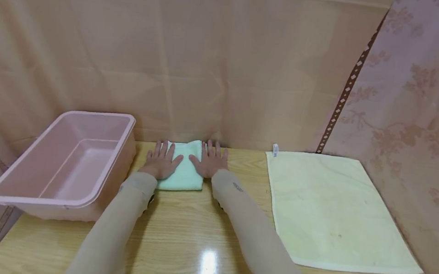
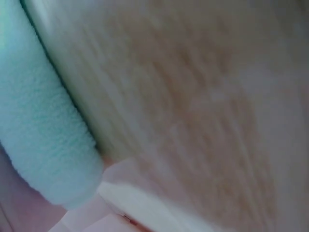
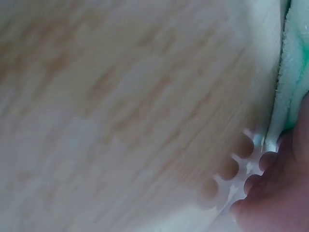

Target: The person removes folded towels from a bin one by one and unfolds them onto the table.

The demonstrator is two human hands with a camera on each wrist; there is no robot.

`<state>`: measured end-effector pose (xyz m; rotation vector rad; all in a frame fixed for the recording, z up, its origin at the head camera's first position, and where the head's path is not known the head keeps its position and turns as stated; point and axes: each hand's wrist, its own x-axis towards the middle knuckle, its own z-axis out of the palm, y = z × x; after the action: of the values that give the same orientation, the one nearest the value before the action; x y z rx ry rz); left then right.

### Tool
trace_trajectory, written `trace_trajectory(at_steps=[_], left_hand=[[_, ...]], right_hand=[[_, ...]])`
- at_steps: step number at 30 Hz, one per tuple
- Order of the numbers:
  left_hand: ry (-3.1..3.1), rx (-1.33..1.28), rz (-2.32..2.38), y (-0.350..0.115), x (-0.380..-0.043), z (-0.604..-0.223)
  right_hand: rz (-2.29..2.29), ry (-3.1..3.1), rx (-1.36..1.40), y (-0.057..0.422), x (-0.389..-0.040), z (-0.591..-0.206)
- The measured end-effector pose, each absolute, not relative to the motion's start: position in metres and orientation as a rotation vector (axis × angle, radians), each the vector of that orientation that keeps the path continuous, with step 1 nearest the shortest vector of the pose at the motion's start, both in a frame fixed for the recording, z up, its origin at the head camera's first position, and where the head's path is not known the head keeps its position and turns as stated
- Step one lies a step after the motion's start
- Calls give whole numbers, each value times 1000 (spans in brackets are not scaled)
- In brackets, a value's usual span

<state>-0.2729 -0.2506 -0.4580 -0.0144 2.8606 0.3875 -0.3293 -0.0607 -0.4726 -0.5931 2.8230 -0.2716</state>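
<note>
A mint-green towel [image 1: 182, 174], folded into a small thick rectangle, lies on the wooden table against the back curtain. My left hand [image 1: 159, 164] rests at its left side with fingers spread and pointing away from me. On the other side my right hand [image 1: 211, 160] lies flat, its thumb on the cloth and most of its fingers past the right edge. In the left wrist view the towel's fluffy rounded fold [image 2: 46, 116] shows close up. The right wrist view catches the towel's edge [image 3: 289, 72] beside my right hand's fingers [image 3: 270, 203].
Left of the towel stands a pink plastic basin [image 1: 98, 186], nothing seen inside it. A pale yellow towel [image 1: 334, 212] with a white tag is spread flat on the table [image 1: 176, 242] at right. Curtains [image 1: 188, 59] close off the back and sides.
</note>
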Motion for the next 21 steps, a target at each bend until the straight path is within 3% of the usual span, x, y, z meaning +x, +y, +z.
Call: trace_trajectory(at_steps=[10, 21], left_hand=[[2882, 11, 405, -249, -274, -458], [2970, 52, 516, -254, -263, -461]], right_hand=[[-257, 2819, -695, -57, -327, -466], [-169, 2760, -1071, -49, -311, -452]])
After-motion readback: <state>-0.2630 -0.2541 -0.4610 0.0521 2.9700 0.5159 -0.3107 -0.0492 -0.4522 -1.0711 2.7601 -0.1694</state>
